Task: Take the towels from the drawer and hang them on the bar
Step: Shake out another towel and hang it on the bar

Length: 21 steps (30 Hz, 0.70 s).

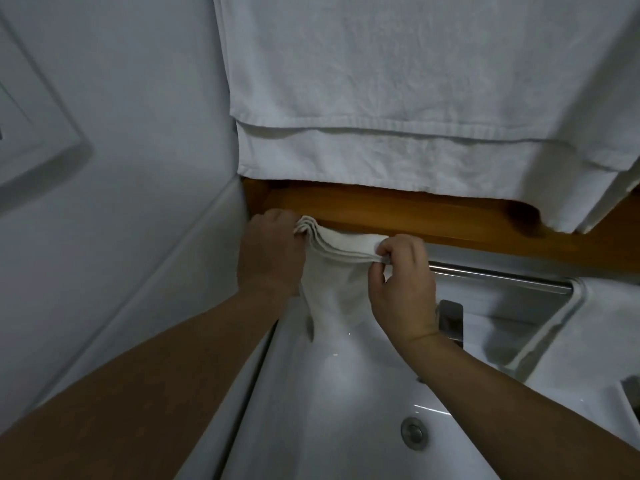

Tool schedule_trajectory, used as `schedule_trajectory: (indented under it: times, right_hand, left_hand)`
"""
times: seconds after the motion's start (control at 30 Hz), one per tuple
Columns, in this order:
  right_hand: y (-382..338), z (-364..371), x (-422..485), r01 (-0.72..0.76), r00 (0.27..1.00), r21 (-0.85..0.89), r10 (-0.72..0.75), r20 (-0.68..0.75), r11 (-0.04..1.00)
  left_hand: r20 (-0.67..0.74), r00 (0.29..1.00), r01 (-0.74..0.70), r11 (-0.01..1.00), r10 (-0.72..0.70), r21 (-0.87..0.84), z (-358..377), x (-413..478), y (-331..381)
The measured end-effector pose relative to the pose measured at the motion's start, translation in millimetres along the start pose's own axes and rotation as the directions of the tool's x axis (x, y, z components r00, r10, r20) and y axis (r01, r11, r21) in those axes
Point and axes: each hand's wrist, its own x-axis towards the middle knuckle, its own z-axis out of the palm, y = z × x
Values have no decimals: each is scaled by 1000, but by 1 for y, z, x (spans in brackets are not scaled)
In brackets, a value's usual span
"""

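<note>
While the left hand [270, 251] grips one end of the folded top edge of the small towel [332, 292] and the right hand [401, 282] pinches the other end between thumb and curled fingers, the cloth hangs over the back left corner of the sink [346, 393]. The held edge lies roughly parallel to the chrome bar [502, 280], which emerges just behind the right hand and runs rightward. That hand is nearer, so the drape probably leads right and back.

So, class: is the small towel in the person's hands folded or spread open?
Folded: the small towel shows several stacked edges along its top, gripped by the left hand and right hand.
</note>
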Motion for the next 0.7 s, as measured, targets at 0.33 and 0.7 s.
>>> schedule_trajectory:
  times: [0.33,0.7]
  right_hand:
    - [26,43,-10,285,908,-366,-127,400,886]
    - [16,57,27,308,826,-598,105,554,740]
  left_hand:
    - [-70,994,-76,997,78,28,47,-5,-25]
    - [-175,981,-66,988,90,138,70,-16,-39]
